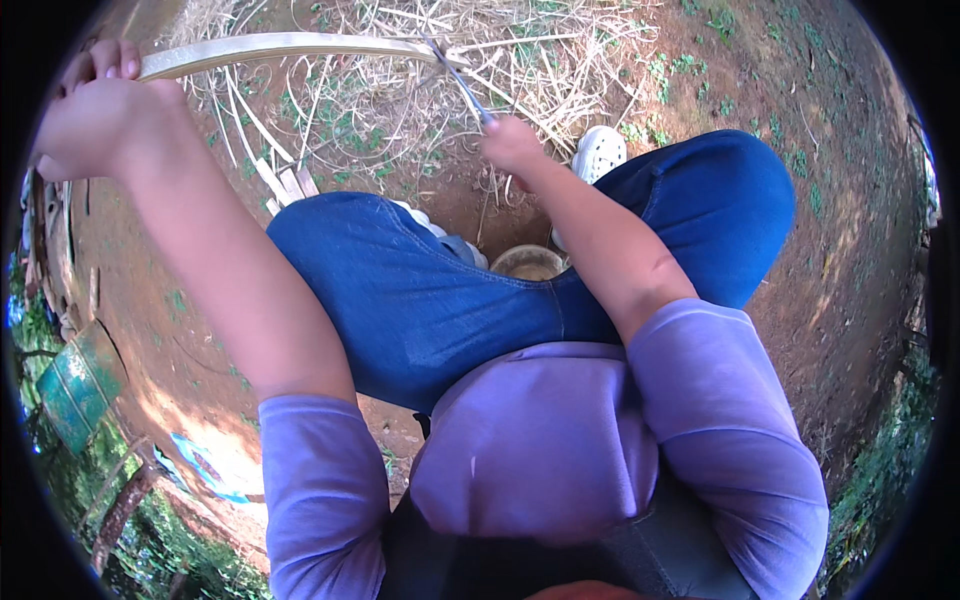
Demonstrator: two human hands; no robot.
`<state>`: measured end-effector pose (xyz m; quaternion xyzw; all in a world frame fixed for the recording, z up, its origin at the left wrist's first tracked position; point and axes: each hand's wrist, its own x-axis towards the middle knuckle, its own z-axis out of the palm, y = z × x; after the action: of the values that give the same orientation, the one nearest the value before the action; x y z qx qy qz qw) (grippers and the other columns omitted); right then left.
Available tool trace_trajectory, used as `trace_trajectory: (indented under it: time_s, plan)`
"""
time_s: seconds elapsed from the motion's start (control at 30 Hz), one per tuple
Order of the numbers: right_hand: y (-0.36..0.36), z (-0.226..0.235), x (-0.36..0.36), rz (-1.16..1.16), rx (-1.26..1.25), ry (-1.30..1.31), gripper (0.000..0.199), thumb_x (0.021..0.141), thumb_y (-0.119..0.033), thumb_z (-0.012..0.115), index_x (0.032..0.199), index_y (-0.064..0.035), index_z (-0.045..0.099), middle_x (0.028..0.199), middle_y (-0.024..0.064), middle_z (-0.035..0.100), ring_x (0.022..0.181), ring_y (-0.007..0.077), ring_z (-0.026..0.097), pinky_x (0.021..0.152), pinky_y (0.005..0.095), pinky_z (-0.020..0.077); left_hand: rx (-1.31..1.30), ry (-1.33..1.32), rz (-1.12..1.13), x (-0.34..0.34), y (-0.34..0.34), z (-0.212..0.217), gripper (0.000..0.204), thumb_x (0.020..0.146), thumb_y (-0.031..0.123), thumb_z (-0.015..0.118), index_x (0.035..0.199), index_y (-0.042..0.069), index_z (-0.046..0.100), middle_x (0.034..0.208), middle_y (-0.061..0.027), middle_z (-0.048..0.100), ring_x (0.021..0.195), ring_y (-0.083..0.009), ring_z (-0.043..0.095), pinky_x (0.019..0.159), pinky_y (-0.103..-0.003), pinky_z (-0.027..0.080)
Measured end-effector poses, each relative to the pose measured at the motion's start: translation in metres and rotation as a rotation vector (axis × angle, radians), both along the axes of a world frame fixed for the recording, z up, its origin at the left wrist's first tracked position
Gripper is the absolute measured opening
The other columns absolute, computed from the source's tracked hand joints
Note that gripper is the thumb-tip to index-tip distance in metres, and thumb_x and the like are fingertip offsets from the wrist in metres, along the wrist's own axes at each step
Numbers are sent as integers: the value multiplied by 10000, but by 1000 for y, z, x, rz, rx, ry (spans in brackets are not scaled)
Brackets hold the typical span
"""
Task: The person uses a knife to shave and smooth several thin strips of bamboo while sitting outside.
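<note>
My left hand (105, 110), far out at the upper left, is closed round one end of a long pale strip that looks like split bamboo (290, 45). The strip bows across the top of the view toward the right. In front of my knees, my right hand (512, 148) grips the handle of a thin-bladed knife (462, 85). The blade points up and away and meets the strip near its far end. Whether it is cutting into the strip or only touching it, I cannot tell.
Pale shavings (560, 60) lie heaped on the ground ahead. Short pale pieces (285, 185) rest beside my left knee. A round bowl-like container (527, 262) sits between my legs, near a white clog (600, 152). A green panel (82, 385) stands at the far left.
</note>
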<state>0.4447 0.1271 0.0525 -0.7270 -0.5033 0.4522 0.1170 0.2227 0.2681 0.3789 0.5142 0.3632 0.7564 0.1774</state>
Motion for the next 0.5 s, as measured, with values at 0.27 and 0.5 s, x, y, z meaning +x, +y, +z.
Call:
trace_trajectory:
  time_s: [0.27, 0.5]
  plan:
    - [9, 23, -10, -335, -405, 852, 309, 948, -269, 734, 880, -154, 455, 654, -56, 440, 521, 96, 454, 468, 271, 455, -63, -50, 25, -28, 12, -6, 186, 851, 202, 379, 738, 95, 277, 625, -48, 304, 476, -152, 244, 422, -298, 231]
    - [15, 70, -30, 68, -63, 227, 255, 957, -292, 652, 923, -40, 661, 749, 129, 674, 716, 248, 694, 659, 393, 569, -64, -81, -62, -38, 16, -9, 240, 949, 239, 380, 832, 33, 345, 649, -57, 358, 483, -150, 289, 425, -302, 240]
